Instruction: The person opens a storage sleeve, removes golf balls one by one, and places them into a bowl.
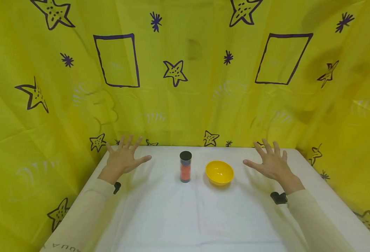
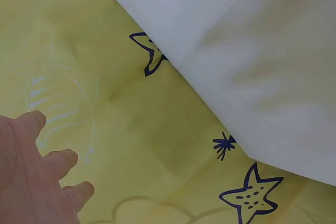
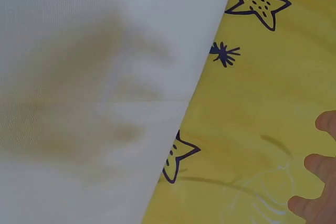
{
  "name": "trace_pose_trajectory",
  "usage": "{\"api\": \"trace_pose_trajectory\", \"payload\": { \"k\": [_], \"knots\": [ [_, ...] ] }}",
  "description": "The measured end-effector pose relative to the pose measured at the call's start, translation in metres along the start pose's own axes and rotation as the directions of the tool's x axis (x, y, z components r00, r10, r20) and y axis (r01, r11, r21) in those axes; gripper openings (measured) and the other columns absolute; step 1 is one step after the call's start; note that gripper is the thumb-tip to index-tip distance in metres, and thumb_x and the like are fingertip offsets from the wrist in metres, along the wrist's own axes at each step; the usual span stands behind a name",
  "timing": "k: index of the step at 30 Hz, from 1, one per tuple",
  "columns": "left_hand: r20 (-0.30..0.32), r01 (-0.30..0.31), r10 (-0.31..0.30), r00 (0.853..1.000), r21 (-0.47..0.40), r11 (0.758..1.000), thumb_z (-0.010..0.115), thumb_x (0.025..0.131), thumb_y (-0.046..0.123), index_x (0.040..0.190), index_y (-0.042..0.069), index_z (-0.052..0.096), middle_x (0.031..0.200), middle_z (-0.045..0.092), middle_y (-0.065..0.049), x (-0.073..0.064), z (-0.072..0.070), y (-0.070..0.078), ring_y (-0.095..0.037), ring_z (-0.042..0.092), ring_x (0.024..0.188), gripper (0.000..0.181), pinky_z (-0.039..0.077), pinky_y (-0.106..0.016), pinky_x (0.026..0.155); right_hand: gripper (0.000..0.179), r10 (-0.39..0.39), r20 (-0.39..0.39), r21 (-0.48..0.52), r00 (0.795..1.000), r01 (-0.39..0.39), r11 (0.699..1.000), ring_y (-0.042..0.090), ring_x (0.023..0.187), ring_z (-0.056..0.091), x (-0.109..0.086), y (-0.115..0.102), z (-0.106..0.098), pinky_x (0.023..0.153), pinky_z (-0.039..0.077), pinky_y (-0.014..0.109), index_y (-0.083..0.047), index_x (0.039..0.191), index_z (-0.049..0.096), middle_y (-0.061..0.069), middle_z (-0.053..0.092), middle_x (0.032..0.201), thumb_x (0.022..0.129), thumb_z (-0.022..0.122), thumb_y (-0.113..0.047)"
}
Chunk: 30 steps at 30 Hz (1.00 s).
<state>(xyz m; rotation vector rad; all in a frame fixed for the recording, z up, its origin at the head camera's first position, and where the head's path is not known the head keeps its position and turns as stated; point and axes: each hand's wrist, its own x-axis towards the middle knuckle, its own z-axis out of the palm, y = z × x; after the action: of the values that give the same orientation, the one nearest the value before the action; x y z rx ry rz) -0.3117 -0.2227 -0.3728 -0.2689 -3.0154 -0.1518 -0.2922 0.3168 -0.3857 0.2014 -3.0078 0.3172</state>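
Plainly, the wrist views cut off much of the left hand and right hand, and the orange contents of the one dark-capped canister were hard to make out. It stood upright on the white table, beside one yellow bowl. Both hands were raised, one on each side, fingers spread apart and gripping nothing.
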Motion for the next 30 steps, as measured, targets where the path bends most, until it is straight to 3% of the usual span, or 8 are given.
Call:
{"api": "trace_pose_trajectory", "payload": {
  "k": [16,22,25,27,30],
  "knots": [
    [-0.038,-0.020,0.019,0.999,-0.003,1.000,0.040,0.092,0.082,0.165,0.024,0.019,0.172,0.007,-0.019,-0.013,0.002,0.015,-0.049,-0.001,0.157,0.096,-0.011,-0.086,0.107,0.103,-0.013,-0.022,0.008,1.000,0.013,1.000,0.064,0.149,-0.001,-0.013,-0.010,-0.004,0.109,0.000,0.085,-0.012,0.164,0.020,0.028,0.004,0.169,0.091,0.051,-0.077],
    [-0.075,-0.041,0.035,0.997,-0.081,0.996,0.045,0.094,0.077,0.165,0.023,0.020,0.172,0.010,-0.019,-0.018,0.008,0.027,-0.049,0.003,0.157,0.092,-0.008,-0.084,0.110,0.102,-0.039,-0.045,0.059,0.998,0.041,0.997,0.066,0.147,0.007,-0.022,-0.019,-0.006,0.110,0.007,0.084,-0.009,0.162,0.026,0.029,0.011,0.168,0.089,0.060,-0.072],
    [-0.107,-0.066,0.045,0.993,-0.201,0.977,0.049,0.095,0.073,0.164,0.022,0.023,0.170,0.019,-0.018,-0.019,0.011,0.034,-0.047,0.015,0.156,0.089,-0.004,-0.083,0.112,0.097,-0.059,-0.042,0.138,0.997,0.064,0.988,0.064,0.146,0.013,-0.027,-0.025,-0.009,0.108,0.015,0.084,-0.007,0.160,0.031,0.029,0.016,0.166,0.090,0.066,-0.064],
    [-0.140,-0.088,0.047,0.989,-0.306,0.948,0.053,0.097,0.068,0.162,0.019,0.028,0.167,0.029,-0.018,-0.019,0.012,0.039,-0.045,0.025,0.154,0.085,0.002,-0.081,0.114,0.091,-0.077,-0.038,0.211,0.996,0.083,0.974,0.061,0.146,0.017,-0.030,-0.030,-0.011,0.108,0.019,0.083,-0.005,0.158,0.035,0.030,0.020,0.165,0.092,0.068,-0.058],
    [-0.180,-0.112,0.037,0.983,-0.427,0.897,0.056,0.099,0.060,0.158,0.014,0.038,0.157,0.047,-0.017,-0.017,0.012,0.047,-0.043,0.042,0.146,0.077,0.019,-0.073,0.118,0.081,-0.109,-0.036,0.305,0.993,0.115,0.945,0.057,0.145,0.025,-0.034,-0.038,-0.016,0.108,0.027,0.080,-0.005,0.155,0.041,0.030,0.030,0.161,0.094,0.069,-0.052]
  ]
}}
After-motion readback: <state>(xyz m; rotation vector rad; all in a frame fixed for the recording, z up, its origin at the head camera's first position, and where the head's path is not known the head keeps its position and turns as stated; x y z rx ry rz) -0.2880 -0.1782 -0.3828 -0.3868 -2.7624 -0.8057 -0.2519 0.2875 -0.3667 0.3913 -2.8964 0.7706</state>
